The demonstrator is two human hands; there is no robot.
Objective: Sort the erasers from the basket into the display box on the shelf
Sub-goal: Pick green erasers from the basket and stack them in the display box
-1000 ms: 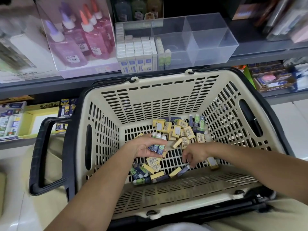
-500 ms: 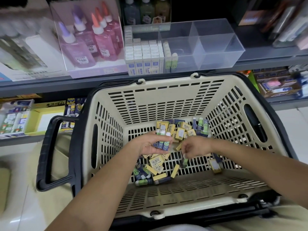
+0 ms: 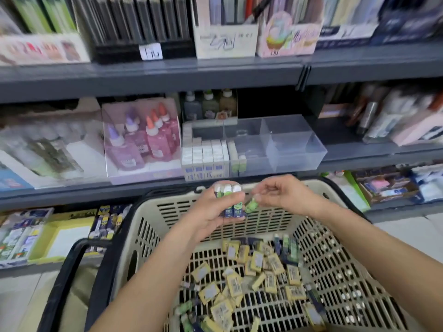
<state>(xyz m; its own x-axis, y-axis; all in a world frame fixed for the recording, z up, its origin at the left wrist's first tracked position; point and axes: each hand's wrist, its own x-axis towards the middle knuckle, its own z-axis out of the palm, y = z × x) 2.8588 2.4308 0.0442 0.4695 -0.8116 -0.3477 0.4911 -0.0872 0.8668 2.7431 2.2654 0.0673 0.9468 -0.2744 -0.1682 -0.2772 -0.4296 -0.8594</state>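
A: Where does everything sit?

B: The cream slatted plastic basket (image 3: 263,219) holds a loose heap of yellow and green paper-sleeved erasers (image 3: 251,267) across its floor, thickest toward the far wall. Beyond its far rim, on the grey shelf (image 3: 359,155), stands the clear plastic display box (image 3: 294,149), with white-sleeved erasers ranked in its left compartment.

A: And the hands?

B: Both hover over the basket's far rim. The left hand (image 3: 211,212) is clasped round three green-and-white sleeved erasers (image 3: 230,200), upright side by side, their white tips poking above the fingers. The right hand (image 3: 280,195) pinches a single green eraser (image 3: 251,205) by its upper end, tilted, just beside the three.

A: How will they handle?

B: Light, stiff little blocks, I'd judge. The sleeves look slick, so a bundle may fan apart. Squeeze across the long sides, mid-sleeve.
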